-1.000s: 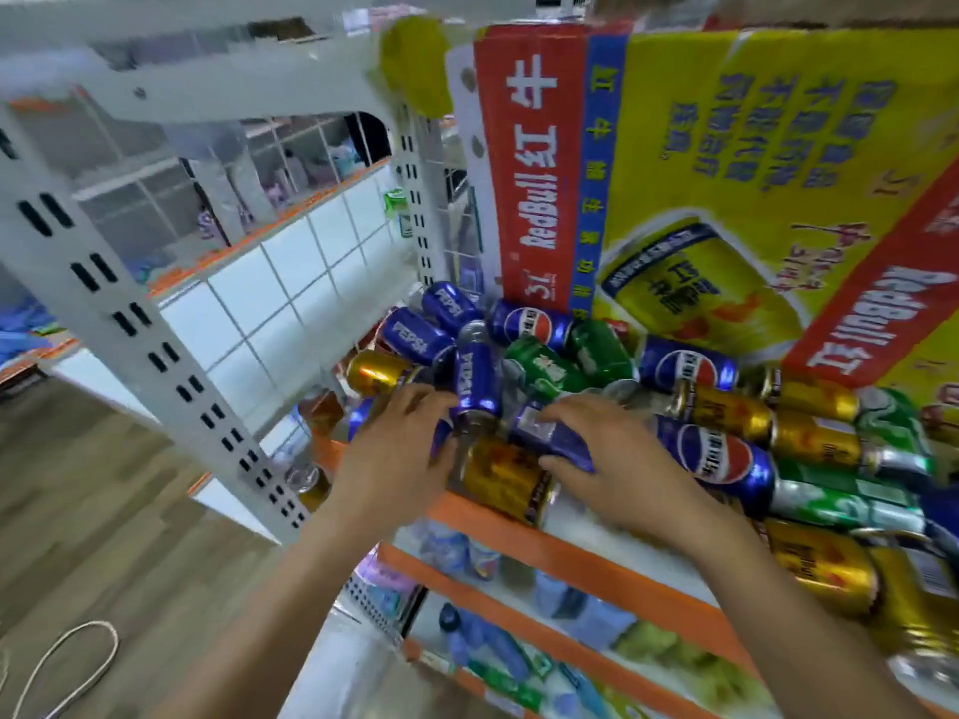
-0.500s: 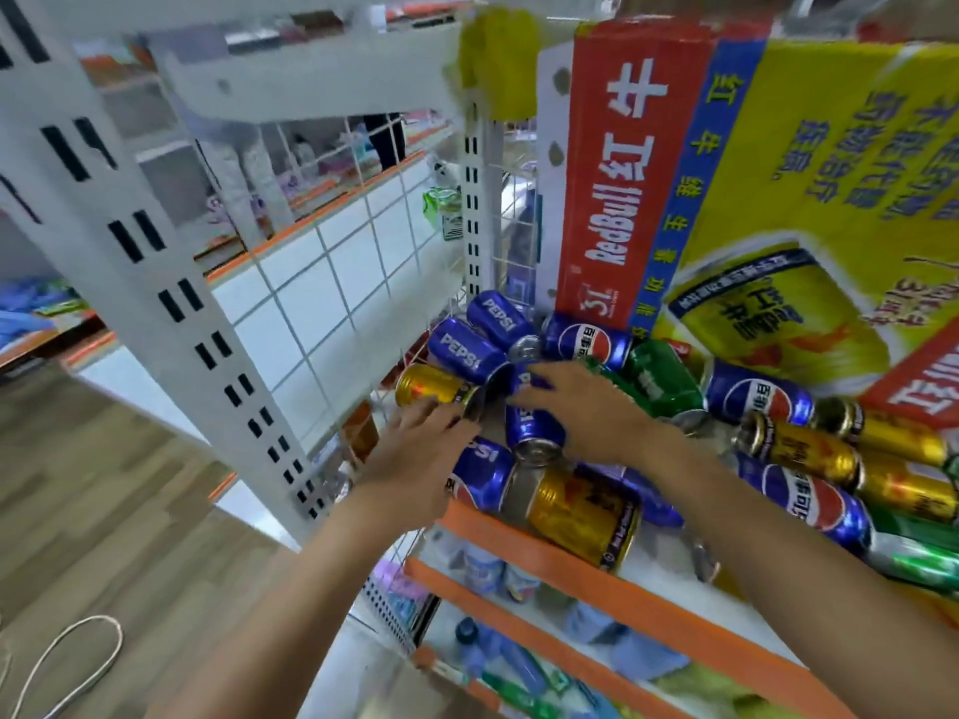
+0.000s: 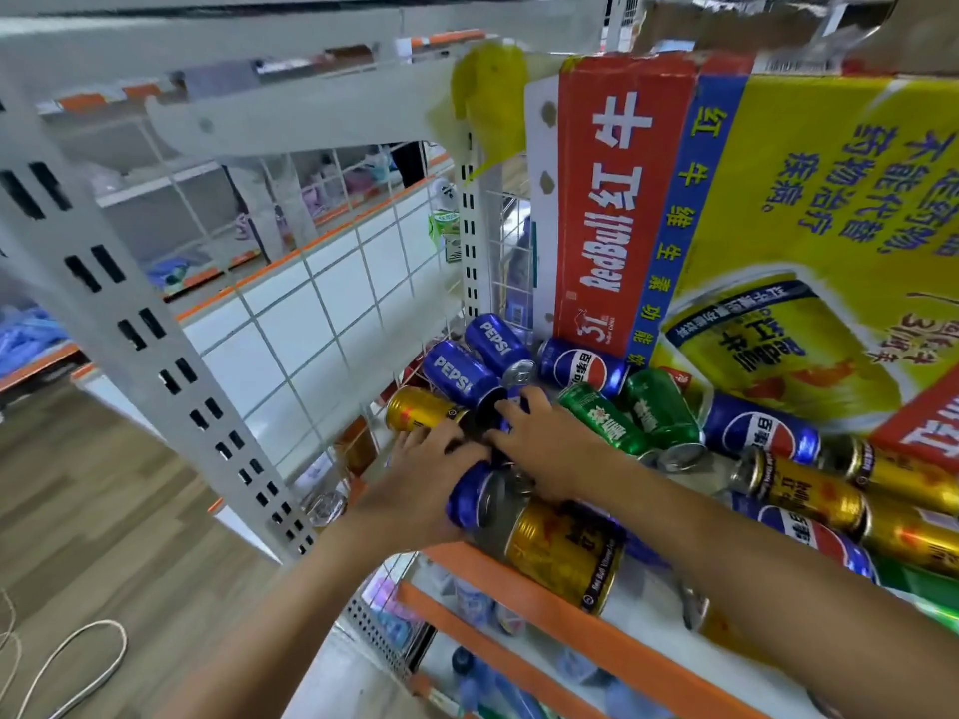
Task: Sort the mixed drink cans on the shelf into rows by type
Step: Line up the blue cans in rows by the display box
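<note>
A: How will these cans handle?

B: By the look of them, thin metal: stiff while full, easy to dent, and glossy enough to slip. On their sides they will probably roll. I'd take each one round the middle of the body, not by the rims.

A: Where are they?

B: Heaped on the shelf (image 3: pixel 612 640) in front of the Red Bull carton (image 3: pixel 830 199), all mixed. There are blue Pepsi cans (image 3: pixel 456 378) by the carton's lower left corner, green cans (image 3: pixel 602 420) just below its face, and gold cans (image 3: pixel 565 552) farther out from it, toward the shelf's orange edge.

A: And the hands?

B: The left hand (image 3: pixel 425 474) curls round a blue can (image 3: pixel 469 498) out in front of the carton. The right hand (image 3: pixel 555 448) lies across the heap just beside it, fingers bent over another can — whether it grips, I can't tell.

A: How do they look?

B: Bright printed sides, silver ends, most lying down at odd angles — no rows yet.
</note>
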The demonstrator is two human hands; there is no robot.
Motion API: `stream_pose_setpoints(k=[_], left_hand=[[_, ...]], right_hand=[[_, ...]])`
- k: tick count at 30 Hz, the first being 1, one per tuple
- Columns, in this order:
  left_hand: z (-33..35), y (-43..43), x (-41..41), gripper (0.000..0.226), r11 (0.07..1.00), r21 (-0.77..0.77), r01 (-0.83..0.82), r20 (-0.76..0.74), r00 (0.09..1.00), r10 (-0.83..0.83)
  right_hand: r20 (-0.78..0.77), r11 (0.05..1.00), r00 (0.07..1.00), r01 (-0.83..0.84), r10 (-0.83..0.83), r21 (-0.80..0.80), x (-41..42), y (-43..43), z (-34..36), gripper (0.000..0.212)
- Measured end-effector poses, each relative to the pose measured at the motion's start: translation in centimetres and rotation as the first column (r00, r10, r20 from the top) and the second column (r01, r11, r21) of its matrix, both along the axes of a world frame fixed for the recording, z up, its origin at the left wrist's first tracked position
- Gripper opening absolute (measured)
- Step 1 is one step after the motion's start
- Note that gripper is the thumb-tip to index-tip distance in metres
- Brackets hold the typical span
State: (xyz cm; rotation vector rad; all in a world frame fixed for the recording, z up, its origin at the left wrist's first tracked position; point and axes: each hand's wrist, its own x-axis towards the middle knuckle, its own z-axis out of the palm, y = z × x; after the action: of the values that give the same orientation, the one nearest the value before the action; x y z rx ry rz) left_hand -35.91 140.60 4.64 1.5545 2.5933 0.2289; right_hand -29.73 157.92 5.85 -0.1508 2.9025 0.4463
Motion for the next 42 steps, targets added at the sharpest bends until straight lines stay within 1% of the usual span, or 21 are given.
stream_pose_setpoints(k=[2,4,6,8,11,12,13,15,18,19,21,23,26,28,29,32,33,35,36,40,42], left_hand=[[0.7,-0.6,-0.2,0.077,0.989,0.13,-0.066,0.135,0.99,0.048],[1.1,-0.9,-0.3,0.081,0.954,0.234,-0.189,0.275,0.954,0.121],[1.1,-1.1,-0.3,0.08,0.9,0.317,-0.298,0.37,0.913,0.172],[1.1,-1.1,-0.1,0.068,0.85,0.347,-0.396,0.455,0.864,0.217],[1.3,-0.8,0.4,0.064,0.832,0.231,-0.504,0.712,0.67,0.209],[1.4,-0.5,0.3,0.068,0.858,0.178,-0.482,0.758,0.623,0.193],[1.7,-0.3,0.1,0.072,0.892,0.123,-0.435,0.764,0.615,0.194],[2.7,0.0,-1.0,0.074,0.952,0.013,-0.307,0.726,0.658,0.202],[5.5,0.2,-2.5,0.084,0.972,-0.096,-0.213,0.707,0.673,0.217],[6.7,0.4,-2.8,0.085,0.964,-0.073,-0.257,0.722,0.653,0.229],[8.1,1.4,-4.0,0.067,0.902,0.052,-0.428,0.74,0.623,0.253],[8.2,2.9,-5.3,0.046,0.833,0.152,-0.531,0.693,0.658,0.293],[6.7,5.2,-7.1,0.05,0.881,0.077,-0.467,0.478,0.792,0.378],[5.7,6.7,-8.0,0.052,0.894,0.025,-0.446,0.39,0.828,0.403],[5.6,7.3,-8.1,0.052,0.891,0.014,-0.454,0.38,0.827,0.415],[4.1,8.6,-8.9,0.048,0.921,-0.02,-0.39,0.275,0.883,0.38],[3.8,8.8,-9.0,0.048,0.925,-0.049,-0.376,0.204,0.903,0.378],[3.1,9.0,-8.9,0.066,0.899,-0.121,-0.421,-0.034,0.907,0.42],[2.7,9.2,-9.0,0.068,0.89,-0.152,-0.429,-0.114,0.902,0.415],[1.1,10.3,-9.5,0.053,0.944,-0.199,-0.265,-0.039,0.964,0.262],[0.8,10.4,-9.7,0.059,0.949,-0.222,-0.224,0.017,0.972,0.233]], right_hand=[[0.01,0.994,1.0,-0.009,0.01,-0.109,-0.1,1.2,0.2,0.075],[0.005,0.958,1.0,0.004,-0.003,-0.285,-0.3,2.4,0.9,0.082],[0.048,0.846,0.994,0.108,-0.097,-0.523,-0.5,3.6,2.1,0.085],[0.135,0.728,0.977,0.214,-0.167,-0.651,-0.6,4.6,3.3,0.084],[0.223,0.711,0.955,0.296,-0.198,-0.638,-0.4,5.4,4.5,0.067],[0.244,0.697,0.948,0.317,-0.205,-0.644,-0.4,5.8,4.8,0.057],[0.263,0.665,0.942,0.335,-0.211,-0.668,-0.5,6.1,5.0,0.047],[0.297,0.605,0.93,0.368,-0.218,-0.706,-0.9,6.8,5.1,0.037],[0.323,0.579,0.926,0.375,-0.196,-0.724,-1.5,7.5,5.1,0.037],[0.327,0.571,0.927,0.371,-0.183,-0.732,-1.8,7.7,5.0,0.04],[0.34,0.571,0.928,0.364,-0.154,-0.736,-2.3,7.9,5.1,0.047],[0.388,0.579,0.914,0.383,-0.12,-0.72,-2.6,8.2,5.5,0.052],[0.418,0.544,0.895,0.432,-0.158,-0.719,-2.7,9.0,6.3,0.058],[0.321,0.483,0.904,0.422,-0.281,-0.767,-2.8,10.0,6.6,0.054],[0.235,0.499,0.902,0.4,-0.362,-0.769,-2.9,10.6,6.5,0.053],[0.042,0.678,0.869,0.415,-0.494,-0.607,-3.5,12.1,5.4,0.055],[0.017,0.716,0.864,0.428,-0.504,-0.551,-3.8,12.4,4.9,0.055],[-0.018,0.758,0.865,0.429,-0.501,-0.492,-4.6,12.3,4.1,0.055],[-0.04,0.777,0.87,0.416,-0.491,-0.472,-5.1,12.0,3.9,0.055],[-0.046,0.875,0.907,0.39,-0.419,-0.286,-7.5,10.4,2.4,0.066],[-0.012,0.904,0.914,0.4,-0.406,-0.148,-8.3,9.5,1.8,0.065]])
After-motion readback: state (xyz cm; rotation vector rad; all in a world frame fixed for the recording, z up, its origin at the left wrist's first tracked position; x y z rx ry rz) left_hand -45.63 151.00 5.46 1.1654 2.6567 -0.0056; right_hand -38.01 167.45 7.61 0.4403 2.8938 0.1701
